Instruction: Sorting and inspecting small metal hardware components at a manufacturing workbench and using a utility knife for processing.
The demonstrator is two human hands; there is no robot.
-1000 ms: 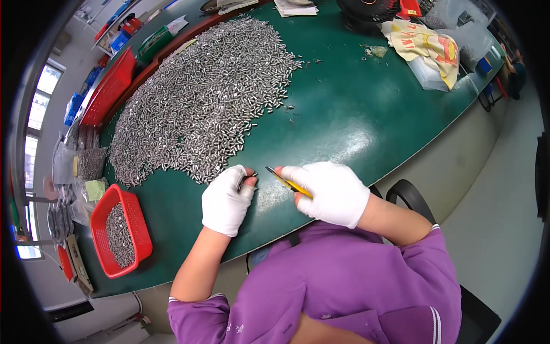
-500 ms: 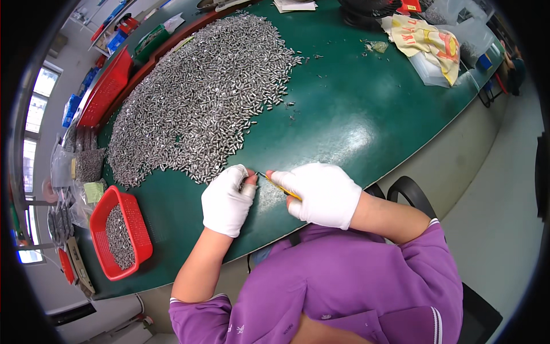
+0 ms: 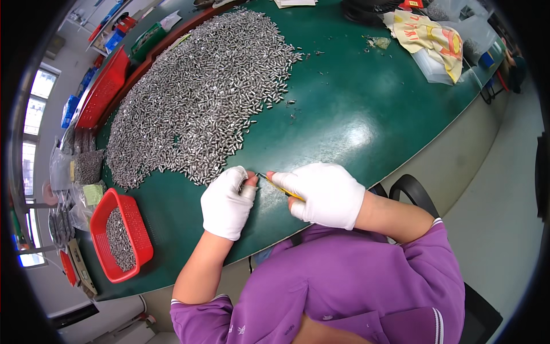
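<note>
I'm closing the earlier gap: the yellow tool, gripped in the fingers of the right hand, is now reaching the left hand, whose fingers are pinching apparently a small metal piece near the heap; work on it is probably beginning.

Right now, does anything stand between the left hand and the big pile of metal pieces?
Nothing visible does. The near edge of the pile of metal pieces lies just beyond the left hand, and no other thing shows between them.
</note>
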